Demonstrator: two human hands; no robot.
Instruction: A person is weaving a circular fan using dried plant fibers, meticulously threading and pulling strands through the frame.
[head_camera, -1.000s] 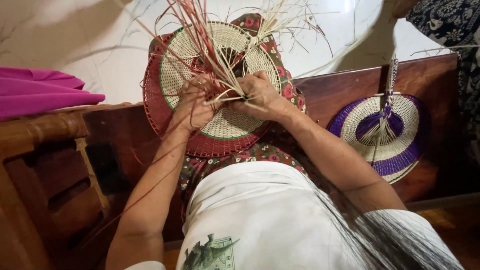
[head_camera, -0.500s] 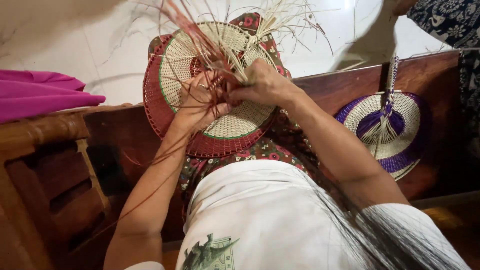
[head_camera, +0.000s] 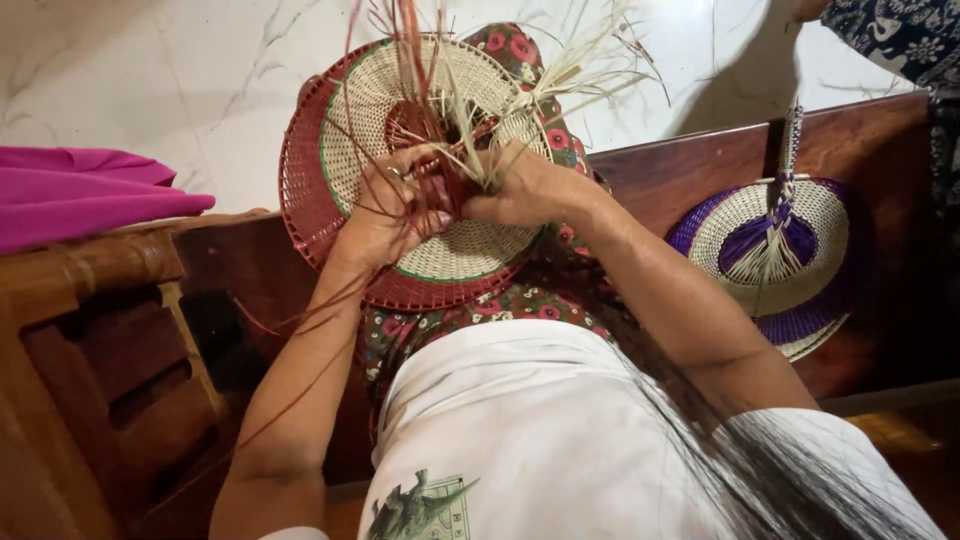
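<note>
Both hands (head_camera: 455, 205) pinched on loose straw strands (head_camera: 470, 150)

Loose straw strands (head_camera: 470, 110) crowded the far side of the woven fan (head_camera: 330, 170); a purple fan (head_camera: 800, 290) blocked the right; white floor (head_camera: 150, 90) lay open far left.

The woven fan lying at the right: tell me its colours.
Purple and cream, the woven fan, clearest in the head view.

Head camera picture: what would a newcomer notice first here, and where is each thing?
At top centre, the round woven fan with cream middle and red rim draws the eye, loose straw strands sticking up from it. The left hand and right hand meet on its middle, gripping strands. At right lies a purple and cream woven fan on the dark wooden bench.
</note>
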